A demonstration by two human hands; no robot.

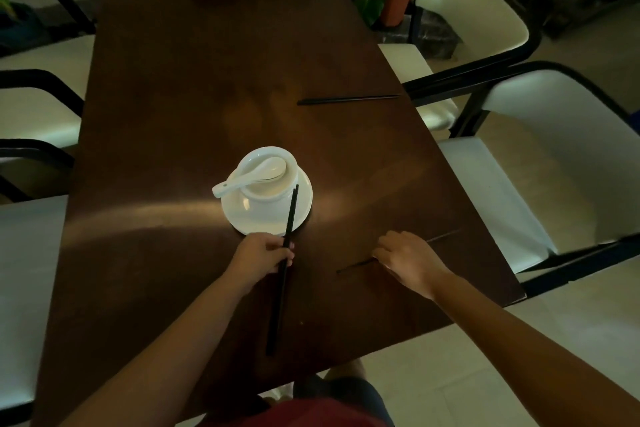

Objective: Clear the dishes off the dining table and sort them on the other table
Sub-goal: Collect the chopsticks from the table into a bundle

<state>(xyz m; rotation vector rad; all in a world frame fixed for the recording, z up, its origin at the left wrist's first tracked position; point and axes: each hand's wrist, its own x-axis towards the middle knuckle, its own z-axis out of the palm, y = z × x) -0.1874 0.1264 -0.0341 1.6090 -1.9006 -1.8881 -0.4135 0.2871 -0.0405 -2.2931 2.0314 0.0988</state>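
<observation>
On the dark wooden dining table [173,107] a white bowl [273,180] stands on a white plate [263,218], with a white spoon [249,175] lying across the bowl. My left hand [263,255] grips a pair of black chopsticks [282,274] just in front of the plate; their tips reach over the plate's rim. My right hand [407,258] lies over a second pair of chopsticks [356,265] near the table's right edge, fingers curled down onto them. A third pair of chopsticks [348,99] lies farther back on the right.
White-cushioned chairs with black frames stand along both sides, two at the right [540,163] and several at the left [31,114]. Potted plants [394,7] stand beyond the table's far end. Pale floor tiles show at the lower right.
</observation>
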